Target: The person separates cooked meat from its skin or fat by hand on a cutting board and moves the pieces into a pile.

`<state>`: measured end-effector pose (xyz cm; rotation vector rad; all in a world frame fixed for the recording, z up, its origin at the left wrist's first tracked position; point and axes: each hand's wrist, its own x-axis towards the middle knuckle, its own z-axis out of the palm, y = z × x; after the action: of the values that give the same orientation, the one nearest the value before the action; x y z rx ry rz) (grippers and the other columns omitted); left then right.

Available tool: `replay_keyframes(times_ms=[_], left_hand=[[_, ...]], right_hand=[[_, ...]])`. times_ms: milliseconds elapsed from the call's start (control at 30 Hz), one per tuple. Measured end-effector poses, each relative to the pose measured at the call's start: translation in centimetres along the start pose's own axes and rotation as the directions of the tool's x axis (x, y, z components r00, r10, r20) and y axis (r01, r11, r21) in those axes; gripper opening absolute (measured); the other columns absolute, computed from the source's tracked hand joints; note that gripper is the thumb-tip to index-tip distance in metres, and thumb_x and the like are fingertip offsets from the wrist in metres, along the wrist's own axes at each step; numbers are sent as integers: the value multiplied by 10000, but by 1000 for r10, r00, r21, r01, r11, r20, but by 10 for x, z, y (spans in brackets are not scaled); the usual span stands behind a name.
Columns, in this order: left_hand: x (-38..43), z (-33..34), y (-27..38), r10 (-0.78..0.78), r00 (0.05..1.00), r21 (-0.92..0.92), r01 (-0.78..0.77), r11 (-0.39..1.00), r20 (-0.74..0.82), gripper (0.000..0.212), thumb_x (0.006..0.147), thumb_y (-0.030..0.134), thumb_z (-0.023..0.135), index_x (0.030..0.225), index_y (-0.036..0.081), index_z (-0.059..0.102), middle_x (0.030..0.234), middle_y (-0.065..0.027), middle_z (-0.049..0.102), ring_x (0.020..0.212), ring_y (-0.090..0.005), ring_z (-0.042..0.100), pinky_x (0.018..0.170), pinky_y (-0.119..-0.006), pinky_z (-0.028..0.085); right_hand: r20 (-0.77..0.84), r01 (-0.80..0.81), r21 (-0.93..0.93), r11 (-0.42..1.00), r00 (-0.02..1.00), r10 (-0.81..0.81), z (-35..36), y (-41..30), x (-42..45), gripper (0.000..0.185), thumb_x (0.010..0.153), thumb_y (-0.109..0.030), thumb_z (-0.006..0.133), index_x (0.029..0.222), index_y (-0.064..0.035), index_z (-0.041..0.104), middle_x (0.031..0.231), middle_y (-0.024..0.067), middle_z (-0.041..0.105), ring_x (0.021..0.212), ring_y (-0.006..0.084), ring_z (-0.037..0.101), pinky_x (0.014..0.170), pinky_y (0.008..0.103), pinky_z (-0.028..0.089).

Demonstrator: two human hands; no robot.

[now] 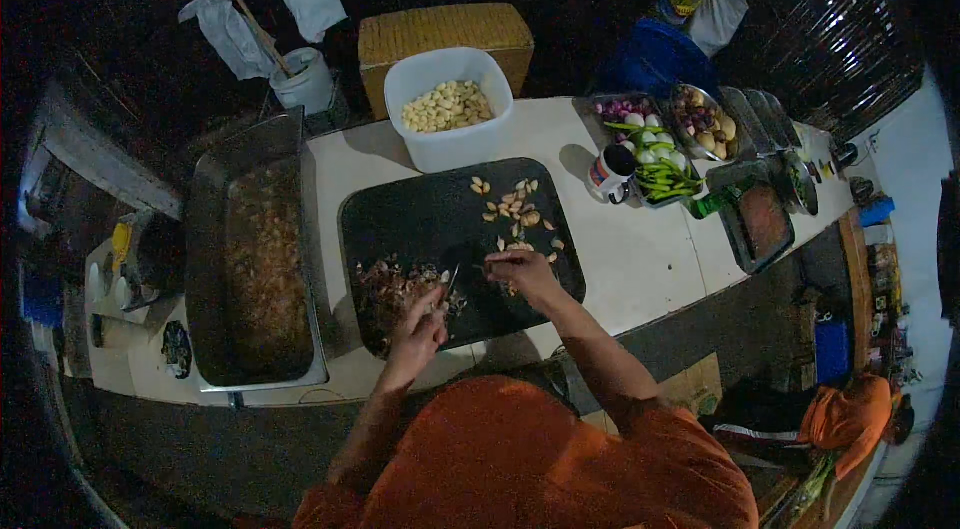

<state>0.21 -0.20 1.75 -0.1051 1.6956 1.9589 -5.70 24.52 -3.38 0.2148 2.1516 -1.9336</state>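
Observation:
My left hand (420,330) is over the lower left of a dark tray (427,206), fingertips close together beside a heap of garlic skins and scraps (382,289). A thin bright sliver, perhaps a blade, shows just above those fingertips; whether they hold it is unclear. My right hand (521,275) has its fingers bent together over the tray's right half, and whatever may be between them is too small to make out. Unpeeled garlic cloves (510,206) lie loose beyond it. Behind the tray stands a white plastic tub (450,146) with many peeled cloves (447,107).
A deep metal pan (319,304) of brownish food stands left. To the right are a mug (611,173), a container of onions and green chillies (664,176), a bowl of bulbs (705,124) and a tray of meat (761,218). A person in orange (844,413) is at lower right.

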Motion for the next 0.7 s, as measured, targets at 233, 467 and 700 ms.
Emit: replay_keyframes(times_ms=[233,467,700], left_hand=[[6,21,3,286,956,284,-291,913,62,457,988,269,434,1405,97,357,621,27,365,558,-62,350,482,-225,283],[-1,24,13,42,999,-70,-40,997,27,465,985,260,439,1413,103,345,642,32,387,563,-54,354,487,-209,291],[0,21,11,68,998,-26,-68,997,-17,460,989,280,431,1399,85,364,683,38,417,576,-47,372,490,-201,307]], right_hand=[[184,-228,580,782,972,147,33,-70,-50,187,887,-99,601,1024,28,617,956,93,649,886,167,634,792,266,514],[174,-215,626,750,976,134,40,-68,-56,188,877,-117,622,1014,11,624,940,76,652,855,162,631,754,266,500],[139,-211,605,768,977,159,48,-72,-58,147,874,-107,627,972,1,640,895,68,654,815,157,629,736,267,499]])
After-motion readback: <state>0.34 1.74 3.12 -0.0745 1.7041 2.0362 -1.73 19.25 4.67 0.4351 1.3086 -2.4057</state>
